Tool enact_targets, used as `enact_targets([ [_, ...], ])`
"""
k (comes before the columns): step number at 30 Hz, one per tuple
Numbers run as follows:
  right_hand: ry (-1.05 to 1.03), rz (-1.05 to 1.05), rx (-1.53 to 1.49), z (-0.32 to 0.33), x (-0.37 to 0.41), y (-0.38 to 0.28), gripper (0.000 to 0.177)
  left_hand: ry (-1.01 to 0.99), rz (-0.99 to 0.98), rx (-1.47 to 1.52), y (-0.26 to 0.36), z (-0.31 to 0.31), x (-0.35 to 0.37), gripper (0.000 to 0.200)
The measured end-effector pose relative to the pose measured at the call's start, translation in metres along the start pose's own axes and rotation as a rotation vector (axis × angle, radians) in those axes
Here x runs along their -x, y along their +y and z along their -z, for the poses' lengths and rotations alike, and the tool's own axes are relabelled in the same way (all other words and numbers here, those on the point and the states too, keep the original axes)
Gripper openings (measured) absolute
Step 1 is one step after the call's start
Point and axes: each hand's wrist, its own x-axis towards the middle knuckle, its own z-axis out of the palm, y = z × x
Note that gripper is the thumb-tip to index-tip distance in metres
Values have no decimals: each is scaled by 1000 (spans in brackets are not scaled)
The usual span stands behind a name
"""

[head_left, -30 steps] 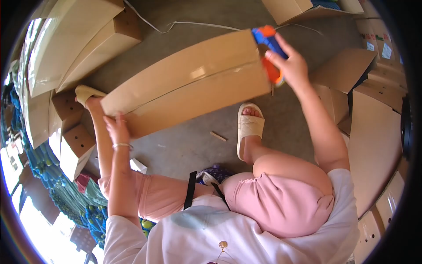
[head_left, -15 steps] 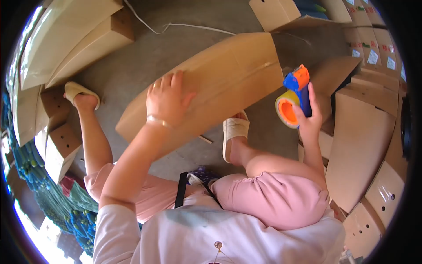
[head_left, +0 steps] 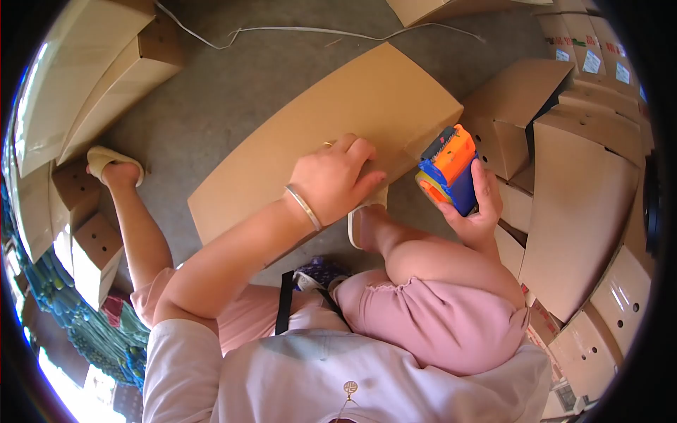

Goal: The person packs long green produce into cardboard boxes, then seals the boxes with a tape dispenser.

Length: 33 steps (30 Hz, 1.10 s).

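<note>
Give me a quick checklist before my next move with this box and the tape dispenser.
1. Tape dispenser gripped in your right hand: ok.
2. Toothed edge clear of your right fingers: ok, they are lower on the body.
3. Upper face of the cardboard box shows no open flap: ok.
4. Left hand pressing the box firmly: cannot tell; it is over the face, fingertips hidden.
5. Tape end ready at the toothed edge: cannot tell, too small.

The left hand (head_left: 331, 176) lies over a long carton (head_left: 317, 121) — the right hand (head_left: 480, 216) grips an orange-and-blue tape dispenser (head_left: 457, 169).
</note>
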Motion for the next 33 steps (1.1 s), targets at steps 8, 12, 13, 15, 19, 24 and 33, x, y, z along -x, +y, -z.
enact_targets([
  [8, -89, 68, 65, 6, -15, -13, 79, -74, 441, 1078, 22, -20, -62, 26],
  [12, -215, 16, 54, 12, -25, -22, 76, 203, 26, 384, 4, -2, -84, 23],
  [13, -219, 12, 51, 13, -21, -21, 76, 306, -28, 384, -9, -5, -88, 20],
  [15, -274, -50, 35, 18, -10, -17, 75, 466, -71, 291, -51, 5, -106, 18],
  [19, -337, -139, 116, 31, 11, -15, 76, 209, 2, 319, -16, -1, -94, 24],
  [24, -338, -148, 191, 36, 14, -22, 78, 278, 246, -256, -130, 46, -142, 40],
  [33, -394, -235, 157, 37, 25, -19, 77, -444, 372, 222, -187, -73, -194, 43],
])
